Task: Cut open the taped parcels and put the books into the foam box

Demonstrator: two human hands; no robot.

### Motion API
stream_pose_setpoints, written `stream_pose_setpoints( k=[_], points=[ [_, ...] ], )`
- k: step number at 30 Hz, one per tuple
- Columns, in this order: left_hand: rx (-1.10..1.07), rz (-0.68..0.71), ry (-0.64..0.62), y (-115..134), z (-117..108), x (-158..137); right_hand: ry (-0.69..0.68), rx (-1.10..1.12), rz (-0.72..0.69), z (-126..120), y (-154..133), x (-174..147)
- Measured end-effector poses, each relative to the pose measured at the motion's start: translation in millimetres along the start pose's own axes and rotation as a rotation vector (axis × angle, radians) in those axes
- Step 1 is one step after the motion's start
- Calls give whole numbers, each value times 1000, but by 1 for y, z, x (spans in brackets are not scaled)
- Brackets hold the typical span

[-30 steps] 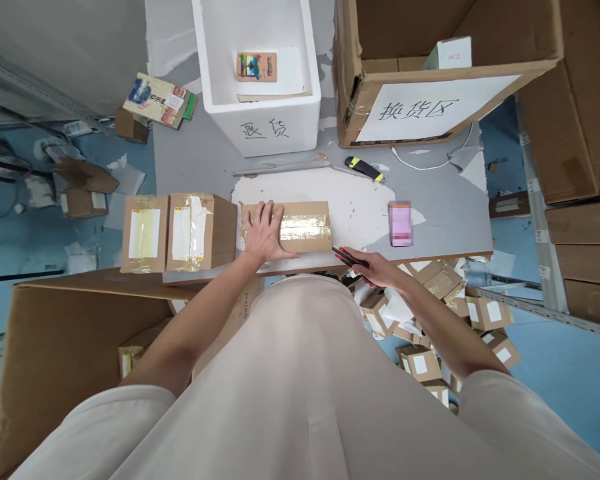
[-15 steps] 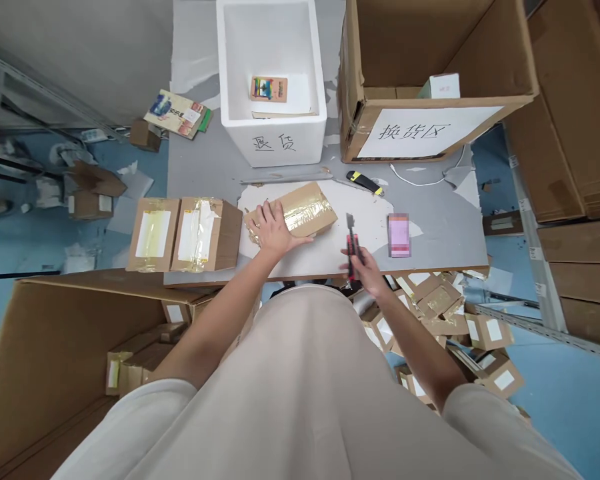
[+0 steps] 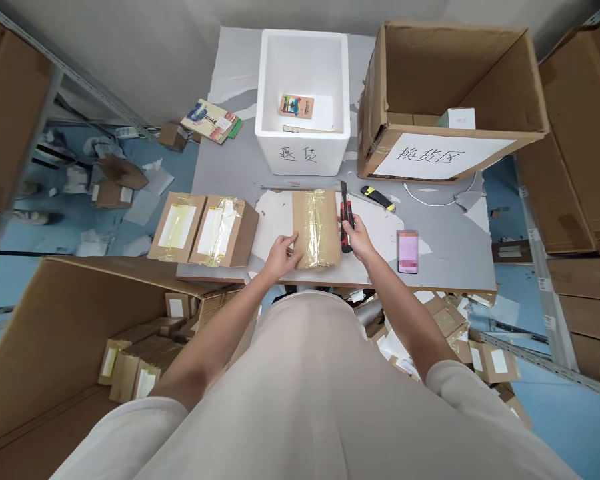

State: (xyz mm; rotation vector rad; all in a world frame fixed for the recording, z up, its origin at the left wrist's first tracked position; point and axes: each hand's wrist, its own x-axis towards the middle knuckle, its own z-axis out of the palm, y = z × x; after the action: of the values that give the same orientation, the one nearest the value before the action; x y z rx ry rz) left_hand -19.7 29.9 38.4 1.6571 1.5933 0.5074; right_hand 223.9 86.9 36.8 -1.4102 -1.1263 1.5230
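Observation:
A taped cardboard box (image 3: 314,230) lies in front of me on the white patch of the table, its shiny tape strip running front to back. My left hand (image 3: 282,257) grips its near left edge, fingers closed against the side. My right hand (image 3: 356,237) is closed round a red and black utility knife (image 3: 347,220), held upright along the box's right side with the blade end pointing away from me. A second, yellow and black utility knife (image 3: 378,199) lies just beyond on the table. To the right of my right hand rests a phone (image 3: 408,252) with a pink screen.
Two taped boxes (image 3: 220,231) with white labels stand at the left. Behind are a white foam box (image 3: 303,153) holding a small card-like packet and a large open carton (image 3: 440,157) with a paper sign. Books (image 3: 211,121) lie at the back left; a white cable (image 3: 433,202) lies right.
The box has been turned from lying slantwise to pointing straight away from me. My left hand has gone from its top to its near left edge. My right hand brought the knife beside it.

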Motion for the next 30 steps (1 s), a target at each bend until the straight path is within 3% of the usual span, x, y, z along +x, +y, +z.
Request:
stream_pose_setpoints(
  k=[3,8,14,17,20,23,25,30],
  points=[
    [-9,2,26,-1,7,-6,45,40,-13,2,0,-6],
    [113,32,18,7,-9,9,102,50,53,-2,10,-43],
    [372,179,69,33,-33,94,186,243,331,1,45,-115],
    [462,243,-82,40,-38,137,106,390,416,18,51,-131],
    [495,218,-200,39,-36,155,127,498,420,33,45,-126],
    [503,100,-108,36,-36,144,233,526,345,29,36,-109],
    [510,-50,-19,33,-39,125,278,493,262,15,30,-93],
    [508,-376,35,19,-45,59,249,337,114,-22,12,-31]
  ],
)
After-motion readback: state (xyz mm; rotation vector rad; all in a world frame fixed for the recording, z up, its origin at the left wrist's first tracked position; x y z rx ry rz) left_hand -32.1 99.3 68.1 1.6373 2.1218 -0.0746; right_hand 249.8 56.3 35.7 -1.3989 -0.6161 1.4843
